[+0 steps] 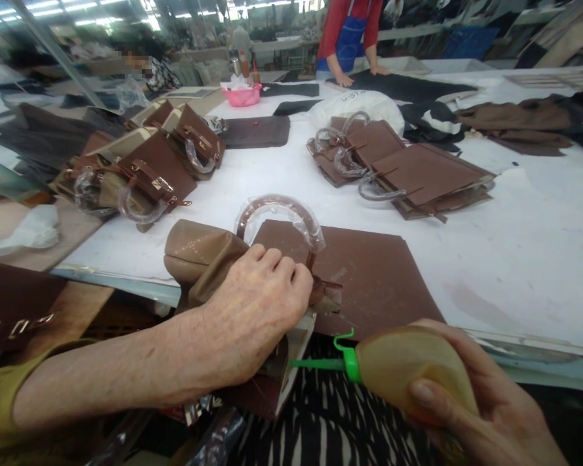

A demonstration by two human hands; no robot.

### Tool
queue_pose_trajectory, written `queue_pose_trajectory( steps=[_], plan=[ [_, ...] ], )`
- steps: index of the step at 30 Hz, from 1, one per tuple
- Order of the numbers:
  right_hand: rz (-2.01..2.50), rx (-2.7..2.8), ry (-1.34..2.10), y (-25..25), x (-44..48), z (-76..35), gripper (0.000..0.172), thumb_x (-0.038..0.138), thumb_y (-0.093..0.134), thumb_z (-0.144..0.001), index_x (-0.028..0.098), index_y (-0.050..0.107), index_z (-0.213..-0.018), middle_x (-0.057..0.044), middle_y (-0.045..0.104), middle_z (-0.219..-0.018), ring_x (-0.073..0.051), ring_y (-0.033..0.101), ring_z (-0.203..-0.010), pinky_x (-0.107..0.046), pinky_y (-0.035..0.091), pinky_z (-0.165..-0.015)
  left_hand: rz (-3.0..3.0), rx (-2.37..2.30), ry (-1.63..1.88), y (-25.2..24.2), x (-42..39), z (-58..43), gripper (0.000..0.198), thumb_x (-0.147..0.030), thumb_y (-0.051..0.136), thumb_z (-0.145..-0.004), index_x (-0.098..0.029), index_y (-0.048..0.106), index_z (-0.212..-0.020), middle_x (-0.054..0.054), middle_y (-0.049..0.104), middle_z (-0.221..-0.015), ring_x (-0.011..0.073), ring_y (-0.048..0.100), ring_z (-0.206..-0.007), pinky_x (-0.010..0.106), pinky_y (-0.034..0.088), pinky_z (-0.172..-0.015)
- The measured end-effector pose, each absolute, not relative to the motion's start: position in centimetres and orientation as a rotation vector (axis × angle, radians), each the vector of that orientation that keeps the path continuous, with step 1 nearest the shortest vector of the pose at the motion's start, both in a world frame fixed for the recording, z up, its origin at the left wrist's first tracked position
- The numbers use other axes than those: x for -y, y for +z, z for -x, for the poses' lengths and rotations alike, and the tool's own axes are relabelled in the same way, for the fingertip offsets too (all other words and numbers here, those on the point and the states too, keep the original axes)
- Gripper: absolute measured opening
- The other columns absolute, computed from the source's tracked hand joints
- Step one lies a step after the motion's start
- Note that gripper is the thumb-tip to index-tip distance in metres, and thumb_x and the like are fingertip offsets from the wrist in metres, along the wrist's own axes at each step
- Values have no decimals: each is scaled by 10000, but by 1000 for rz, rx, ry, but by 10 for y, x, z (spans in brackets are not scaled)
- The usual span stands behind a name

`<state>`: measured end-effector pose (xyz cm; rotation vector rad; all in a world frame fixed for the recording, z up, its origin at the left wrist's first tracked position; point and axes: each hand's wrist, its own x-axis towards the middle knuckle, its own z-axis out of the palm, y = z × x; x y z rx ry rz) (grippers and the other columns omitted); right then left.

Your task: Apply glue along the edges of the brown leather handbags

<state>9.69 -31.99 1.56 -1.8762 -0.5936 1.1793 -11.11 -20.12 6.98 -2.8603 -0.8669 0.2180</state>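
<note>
My left hand (267, 301) is closed on the brown handbag (369, 265) at the table's near edge. A plastic-wrapped handle (282, 210) arches above my knuckles, and tan lining (199, 249) bulges out on the left. My fingertips are hidden behind the hand. In my right hand (486, 382) is a glue bottle (408, 366) of amber colour, tipped on its side. Its green nozzle (320, 364) points left, with the tip at the pale edge (291, 372) of a bag panel below my left hand; whether it touches I cannot tell.
Several brown handbags (150, 158) stand at the left, and more lie flat (432, 171) on the white table (510, 259) at the right. A pink basket (243, 96) sits farther back. Across the table, a person in a blue apron (347, 39) presses on dark fabric (403, 84).
</note>
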Motion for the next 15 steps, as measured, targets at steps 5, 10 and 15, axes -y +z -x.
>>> queue_pose_trajectory(
  steps=[5,10,15],
  plan=[
    [1884,851,1089,4,306,-105,576,557,752,-569,281,561,-1038,-8,645,-935,-235,600,-797,-261,505,-606,2860,895,243,71,200,110,217,-149,553,-732,-93,536,-941,84,554,-835,230,502,-736,371,404,-646],
    [1947,1161,1041,-19,298,-117,545,588,672,-692,279,507,-1110,-11,633,-990,-267,574,-922,-303,466,-697,2865,935,224,71,197,109,231,-137,550,-732,-94,535,-958,89,540,-876,229,492,-768,368,409,-664],
    [1870,1253,778,-30,299,-114,499,553,683,-713,267,532,-1093,-11,619,-1017,-241,588,-881,-312,451,-785,2861,978,250,72,193,109,243,-155,540,-755,-84,542,-988,100,549,-877,228,480,-792,371,410,-687]
  ],
)
